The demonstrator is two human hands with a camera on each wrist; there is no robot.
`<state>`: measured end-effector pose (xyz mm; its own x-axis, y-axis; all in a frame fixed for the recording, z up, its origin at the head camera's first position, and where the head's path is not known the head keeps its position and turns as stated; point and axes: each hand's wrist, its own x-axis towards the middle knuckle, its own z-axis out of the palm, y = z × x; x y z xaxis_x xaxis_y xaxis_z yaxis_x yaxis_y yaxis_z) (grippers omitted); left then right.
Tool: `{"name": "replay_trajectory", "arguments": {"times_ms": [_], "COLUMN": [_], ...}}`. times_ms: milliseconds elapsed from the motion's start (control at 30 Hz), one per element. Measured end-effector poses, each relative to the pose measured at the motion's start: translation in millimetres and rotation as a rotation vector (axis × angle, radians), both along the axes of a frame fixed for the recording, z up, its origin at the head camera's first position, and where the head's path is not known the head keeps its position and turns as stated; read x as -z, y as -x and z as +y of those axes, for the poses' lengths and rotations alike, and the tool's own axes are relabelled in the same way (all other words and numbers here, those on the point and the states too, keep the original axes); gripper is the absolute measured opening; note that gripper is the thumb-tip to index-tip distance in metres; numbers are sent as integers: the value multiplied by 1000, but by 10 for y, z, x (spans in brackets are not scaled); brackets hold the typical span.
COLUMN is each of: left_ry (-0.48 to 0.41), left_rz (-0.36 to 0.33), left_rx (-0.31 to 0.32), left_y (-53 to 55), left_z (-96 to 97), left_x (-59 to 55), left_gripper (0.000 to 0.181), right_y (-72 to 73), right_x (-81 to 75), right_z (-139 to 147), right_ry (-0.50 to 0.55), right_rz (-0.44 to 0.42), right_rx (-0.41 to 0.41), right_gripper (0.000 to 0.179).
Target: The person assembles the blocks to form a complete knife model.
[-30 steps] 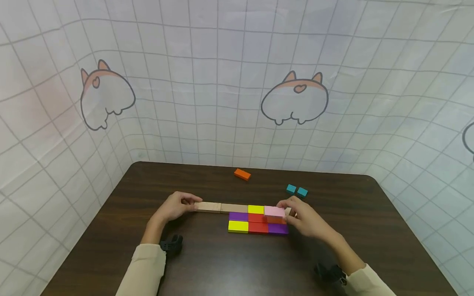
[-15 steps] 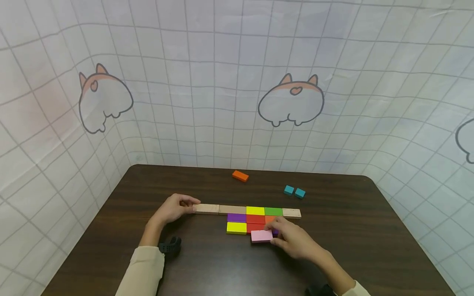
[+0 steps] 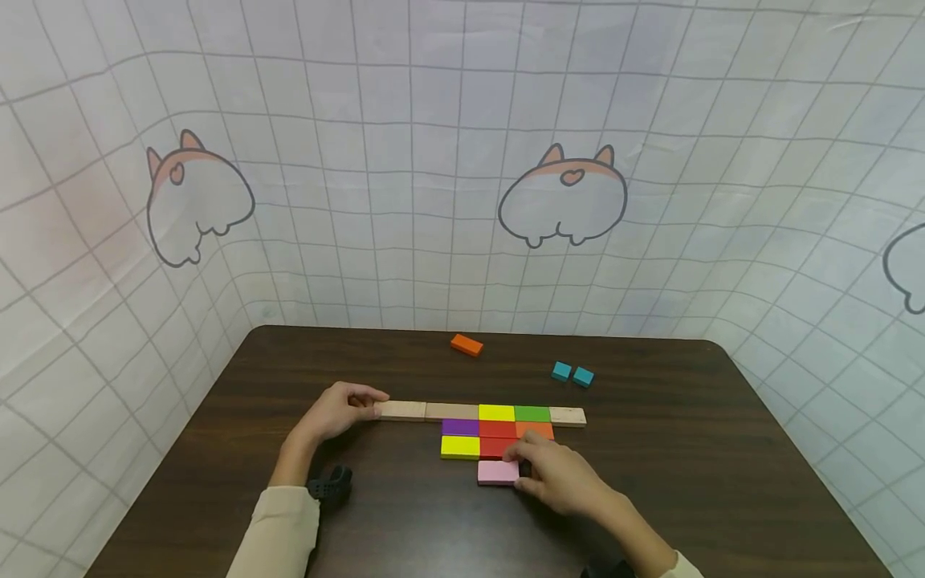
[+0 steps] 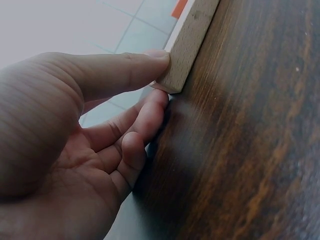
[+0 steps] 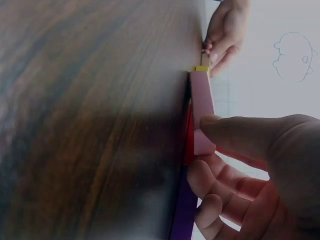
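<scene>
We see the right hand (image 3: 560, 480), pinching the pink block (image 3: 497, 472), now lowered from the far row to the near edge of the coloured blocks (image 3: 497, 429), while the left hand (image 3: 334, 411) pinches the wooden strip (image 3: 402, 410).
</scene>
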<state>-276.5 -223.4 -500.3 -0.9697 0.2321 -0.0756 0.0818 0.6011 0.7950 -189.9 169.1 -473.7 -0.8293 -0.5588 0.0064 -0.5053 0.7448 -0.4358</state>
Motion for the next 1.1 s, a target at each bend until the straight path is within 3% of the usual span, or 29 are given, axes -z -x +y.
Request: {"name": "replay_trajectory", "arguments": {"times_ms": [267, 567, 1100], "left_ry": [-4, -12, -4], "left_rz": [-2, -4, 4], "left_rx": [-3, -1, -6], "left_y": [-8, -4, -3], "left_z": [6, 12, 16], "left_x": [1, -9, -13], "left_gripper": [23, 23, 22], "right_y": [4, 69, 144], "right_x": [-6, -2, 11], "right_z": [-16, -40, -201], "right_ry": [5, 58, 38], "right_rz": [2, -94, -24], "right_rx": [-15, 0, -10], "right_gripper": [24, 15, 16]}}
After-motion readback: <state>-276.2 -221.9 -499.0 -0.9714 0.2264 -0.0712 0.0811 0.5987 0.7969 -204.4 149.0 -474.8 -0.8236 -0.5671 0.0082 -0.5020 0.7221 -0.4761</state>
